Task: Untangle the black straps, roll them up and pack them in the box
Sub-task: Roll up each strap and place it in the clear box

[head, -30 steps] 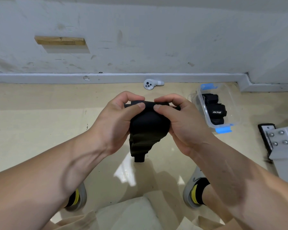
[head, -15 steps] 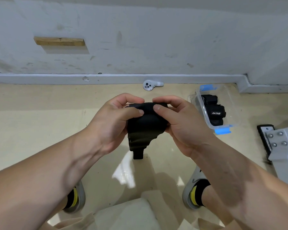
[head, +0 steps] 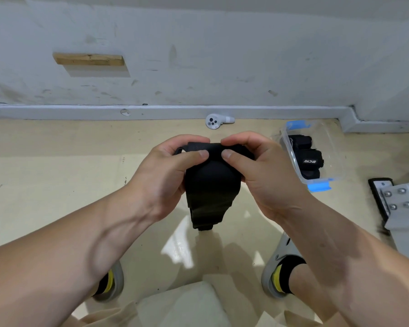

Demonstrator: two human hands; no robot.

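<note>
Now rolling: black strap (head: 211,182) pinched at its top edge between left hand (head: 168,171) and right hand (head: 265,171), held above the floor, tail hanging loose below. Keep thumbs close, wind evenly and tight, gather the tail in. Then across to the box (head: 329,161) at right, rolled straps (head: 309,159) already inside.

We are wearing grey slip-on shoes (head: 278,263), black socks with yellow trim (head: 285,274), beige trousers (head: 182,308), arms going bare.
</note>
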